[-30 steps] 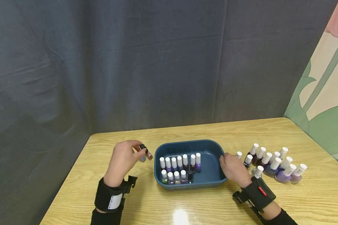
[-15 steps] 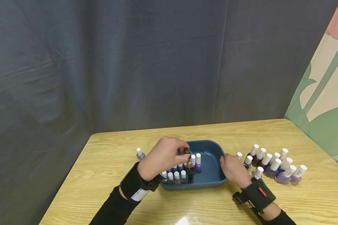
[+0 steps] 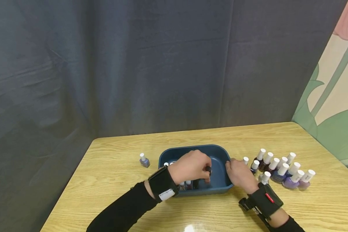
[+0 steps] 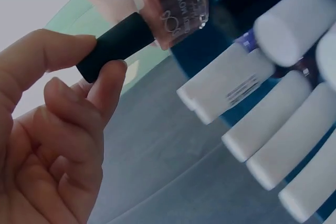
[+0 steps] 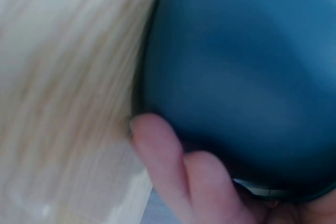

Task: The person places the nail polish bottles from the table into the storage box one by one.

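Observation:
My left hand (image 3: 191, 166) is over the dark blue plastic bin (image 3: 188, 149), pinching a nail polish bottle by its black cap (image 4: 118, 45) between thumb and fingertips. The left wrist view shows its brownish-pink glass body (image 4: 170, 6) with printed lettering. Whether it touches the bin's floor I cannot tell. White-capped bottles (image 4: 273, 129) stand in the bin beside it, mostly hidden under my left hand and wrist in the head view. My right hand (image 3: 242, 174) grips the bin's right rim; its fingers (image 5: 157, 150) show against the blue wall (image 5: 241, 72).
One white-capped lilac nail polish bottle (image 3: 144, 161) stands on the wooden table (image 3: 113, 187), left of the bin. Several more white-capped bottles (image 3: 279, 174) are grouped to the right, close to my right hand. A dark curtain (image 3: 162, 71) hangs behind the table.
My left hand has carried the black-capped bottle rightward from the table left of the bin, over the standing bottles, and down toward the bin's right part. My right hand stays on the rim.

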`<state>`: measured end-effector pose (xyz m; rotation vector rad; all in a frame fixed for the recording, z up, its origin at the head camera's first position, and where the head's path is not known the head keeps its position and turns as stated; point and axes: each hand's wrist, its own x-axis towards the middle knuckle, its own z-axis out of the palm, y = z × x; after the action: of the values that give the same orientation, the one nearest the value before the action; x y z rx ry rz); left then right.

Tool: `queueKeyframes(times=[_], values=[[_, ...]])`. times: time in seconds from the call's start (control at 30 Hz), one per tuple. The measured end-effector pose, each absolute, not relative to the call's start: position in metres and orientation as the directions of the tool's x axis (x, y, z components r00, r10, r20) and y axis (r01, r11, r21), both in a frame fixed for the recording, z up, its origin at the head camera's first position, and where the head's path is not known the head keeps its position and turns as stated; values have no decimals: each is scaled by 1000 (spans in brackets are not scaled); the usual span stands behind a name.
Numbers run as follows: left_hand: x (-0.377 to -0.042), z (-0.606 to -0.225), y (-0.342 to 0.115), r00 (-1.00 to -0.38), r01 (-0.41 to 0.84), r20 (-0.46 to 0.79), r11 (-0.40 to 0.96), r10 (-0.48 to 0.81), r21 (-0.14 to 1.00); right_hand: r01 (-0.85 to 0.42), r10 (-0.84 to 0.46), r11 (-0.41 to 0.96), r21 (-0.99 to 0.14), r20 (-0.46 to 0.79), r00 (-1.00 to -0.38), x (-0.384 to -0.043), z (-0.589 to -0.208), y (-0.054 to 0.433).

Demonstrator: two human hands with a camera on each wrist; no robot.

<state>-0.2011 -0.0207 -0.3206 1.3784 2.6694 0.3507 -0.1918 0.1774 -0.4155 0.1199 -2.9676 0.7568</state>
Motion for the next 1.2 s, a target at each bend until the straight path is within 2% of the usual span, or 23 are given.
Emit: queueKeyframes(times=[0.43,0.63,1.03,1.2], values=[[-208,-340,-14,-589,786,-147,606,794,123,-112,-73,873,-475,100,-992,-192,-415,177],[-207,-341,-15,-600,791,-142,611,787,44,-112,-68,874,-473,109,-992,-193,-416,178],[-207,-347,-11,-624,777,-146,630,768,-9,-94,-56,876,-473,93,-994,-193,-415,177],[-207,-347,-11,-629,777,-132,625,766,-78,-89,-56,876,-475,85,-995,-193,-415,177]])
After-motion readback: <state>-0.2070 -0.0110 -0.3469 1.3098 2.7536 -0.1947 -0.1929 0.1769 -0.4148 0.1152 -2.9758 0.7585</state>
